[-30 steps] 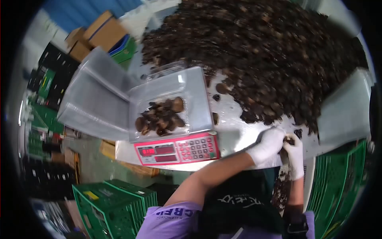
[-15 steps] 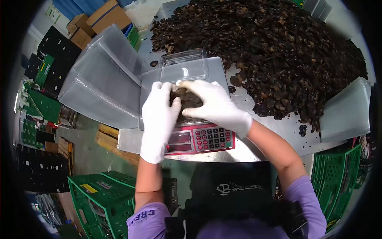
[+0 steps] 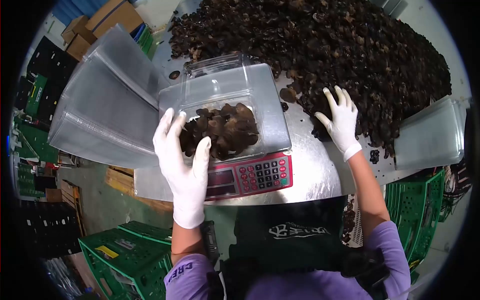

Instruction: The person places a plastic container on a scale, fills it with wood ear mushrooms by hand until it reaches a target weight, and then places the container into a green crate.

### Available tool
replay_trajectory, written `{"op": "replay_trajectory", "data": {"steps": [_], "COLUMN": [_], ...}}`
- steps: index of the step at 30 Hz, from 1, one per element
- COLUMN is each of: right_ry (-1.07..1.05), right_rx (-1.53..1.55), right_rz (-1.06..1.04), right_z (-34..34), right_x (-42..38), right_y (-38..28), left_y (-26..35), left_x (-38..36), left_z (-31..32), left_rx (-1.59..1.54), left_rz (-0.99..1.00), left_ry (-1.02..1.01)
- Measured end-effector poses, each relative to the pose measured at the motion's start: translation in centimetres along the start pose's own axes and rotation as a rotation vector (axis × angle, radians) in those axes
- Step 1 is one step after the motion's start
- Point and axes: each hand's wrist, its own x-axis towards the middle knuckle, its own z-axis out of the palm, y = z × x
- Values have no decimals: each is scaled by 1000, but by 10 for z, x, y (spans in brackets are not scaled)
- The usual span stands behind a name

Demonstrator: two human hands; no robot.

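Note:
A clear plastic clamshell box with its lid tipped back rests on the metal plate of a red digital scale. Dark wood ear mushrooms fill its base. White-gloved, my left hand is at the box's left side, fingers apart at the rim and thumb over the mushrooms' near edge. My right hand, also gloved, reaches the near edge of a large wood ear mushroom pile with fingers spread; nothing shows in its grasp.
Nested clear boxes stand left of the scale, and another stack sits at the table's right end. Green crates are below on the left, with more green crates at right. Cardboard boxes lie beyond the table.
My right hand has left the box and moved right to the pile. My left hand has shifted left and spread, so the mushrooms in the box now show.

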Motion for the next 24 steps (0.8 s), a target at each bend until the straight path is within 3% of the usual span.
{"op": "replay_trajectory", "data": {"steps": [3,9,11,15,17,22,24], "right_ry": [-108,-61,-89,-81,-68,52,93], "right_rx": [-74,67,7,30,69,143,179], "right_rz": [-29,155,249,342,378,382,376], "right_z": [8,-33,-36,-33,-36,-44,-45], "right_x": [-52,-120,-138,-171,-179,-181,-172], "right_y": [34,51,64,82,82,85,85], "left_y": [33,109,127,140,147,153,161], "left_x": [-11,-59,-83,-108,-103,-97,-96], "left_z": [4,72,112,175,200,227,227], "left_rx": [-89,-507,-491,-213,-77,-85,-112], "left_rz": [123,424,378,422,208,205,68], "left_ry": [-39,-440,-711,-854,-989,-885,-883]}}
